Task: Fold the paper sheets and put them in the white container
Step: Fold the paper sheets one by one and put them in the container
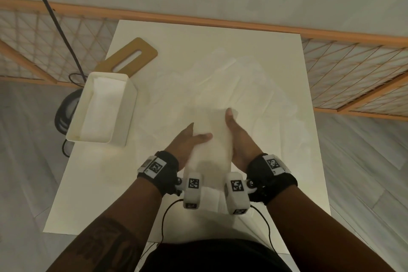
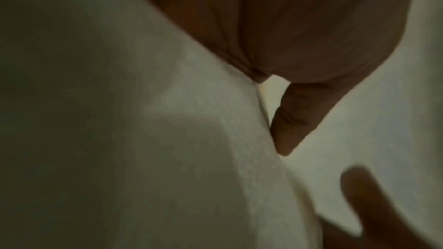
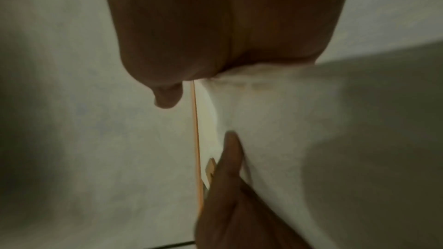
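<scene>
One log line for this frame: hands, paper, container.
left hand: holds white paper sheet | right hand: holds same sheet | white rectangular container: paper inside, table's left

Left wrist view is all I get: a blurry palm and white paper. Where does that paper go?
Observer: Into a white container at the table's left side, seen from the head view.
Operator: Is it empty?
Observer: No, white paper already lies inside it.
Operator: Is the other hand helping?
Observer: Yes. The right hand holds the folded sheet's right edge, the left hand its left edge.
Operator: More paper left?
Observer: Crumpled loose sheets lie beyond the hands.
</scene>
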`<action>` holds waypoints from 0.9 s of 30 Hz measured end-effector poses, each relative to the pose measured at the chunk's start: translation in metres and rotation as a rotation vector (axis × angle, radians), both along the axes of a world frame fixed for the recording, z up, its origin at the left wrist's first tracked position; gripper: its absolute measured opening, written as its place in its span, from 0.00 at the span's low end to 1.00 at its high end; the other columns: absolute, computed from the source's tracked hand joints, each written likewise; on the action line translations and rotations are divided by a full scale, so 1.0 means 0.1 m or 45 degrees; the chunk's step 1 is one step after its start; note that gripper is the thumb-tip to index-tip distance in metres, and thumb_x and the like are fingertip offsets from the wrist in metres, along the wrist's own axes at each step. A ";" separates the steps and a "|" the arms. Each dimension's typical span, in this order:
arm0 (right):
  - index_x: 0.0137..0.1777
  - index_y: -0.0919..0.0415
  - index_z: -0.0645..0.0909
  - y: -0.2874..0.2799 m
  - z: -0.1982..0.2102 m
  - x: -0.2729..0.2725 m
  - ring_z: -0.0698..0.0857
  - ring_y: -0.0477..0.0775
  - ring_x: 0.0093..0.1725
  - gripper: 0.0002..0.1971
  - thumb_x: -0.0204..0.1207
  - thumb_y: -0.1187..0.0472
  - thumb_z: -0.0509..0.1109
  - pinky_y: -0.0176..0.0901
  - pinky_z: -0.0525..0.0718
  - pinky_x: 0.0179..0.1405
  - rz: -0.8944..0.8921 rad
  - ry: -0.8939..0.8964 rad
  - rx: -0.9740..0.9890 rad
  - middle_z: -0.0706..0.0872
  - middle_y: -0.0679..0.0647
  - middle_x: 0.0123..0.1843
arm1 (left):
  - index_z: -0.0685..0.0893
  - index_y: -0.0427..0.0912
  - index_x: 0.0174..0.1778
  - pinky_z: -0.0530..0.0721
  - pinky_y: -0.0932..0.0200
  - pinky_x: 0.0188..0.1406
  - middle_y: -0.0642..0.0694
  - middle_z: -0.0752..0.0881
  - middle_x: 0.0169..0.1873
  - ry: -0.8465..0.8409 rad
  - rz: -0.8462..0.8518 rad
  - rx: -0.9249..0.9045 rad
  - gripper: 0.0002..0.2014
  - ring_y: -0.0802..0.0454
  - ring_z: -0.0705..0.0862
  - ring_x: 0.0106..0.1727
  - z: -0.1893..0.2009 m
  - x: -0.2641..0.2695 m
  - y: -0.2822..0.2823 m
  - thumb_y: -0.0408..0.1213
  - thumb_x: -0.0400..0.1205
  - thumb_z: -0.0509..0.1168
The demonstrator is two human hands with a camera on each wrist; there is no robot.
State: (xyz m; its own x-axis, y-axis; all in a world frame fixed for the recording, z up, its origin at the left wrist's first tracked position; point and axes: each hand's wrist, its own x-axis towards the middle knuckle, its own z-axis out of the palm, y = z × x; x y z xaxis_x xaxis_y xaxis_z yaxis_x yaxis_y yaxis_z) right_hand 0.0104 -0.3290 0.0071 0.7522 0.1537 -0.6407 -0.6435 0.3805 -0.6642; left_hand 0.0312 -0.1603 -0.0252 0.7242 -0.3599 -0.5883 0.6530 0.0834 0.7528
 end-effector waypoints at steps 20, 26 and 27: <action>0.85 0.48 0.49 0.23 -0.08 0.02 0.86 0.61 0.62 0.39 0.83 0.61 0.71 0.66 0.87 0.62 -0.047 0.079 -0.445 0.82 0.56 0.64 | 0.66 0.47 0.77 0.85 0.32 0.65 0.38 0.82 0.66 -0.097 -0.043 0.157 0.42 0.36 0.84 0.66 0.13 0.09 0.14 0.29 0.66 0.75; 0.77 0.33 0.57 0.41 -0.02 0.03 0.91 0.59 0.50 0.39 0.79 0.73 0.66 0.63 0.93 0.48 0.135 -0.248 -0.763 0.85 0.56 0.59 | 0.66 0.53 0.76 0.85 0.33 0.64 0.40 0.86 0.62 -0.239 -0.123 0.444 0.44 0.37 0.87 0.60 0.19 0.18 0.55 0.41 0.64 0.77; 0.74 0.34 0.64 0.49 0.00 0.06 0.91 0.57 0.50 0.35 0.79 0.73 0.65 0.62 0.93 0.48 0.169 -0.301 -0.797 0.86 0.52 0.58 | 0.66 0.56 0.76 0.85 0.33 0.65 0.41 0.86 0.61 -0.262 -0.123 0.474 0.43 0.38 0.87 0.60 0.23 0.20 0.64 0.43 0.64 0.77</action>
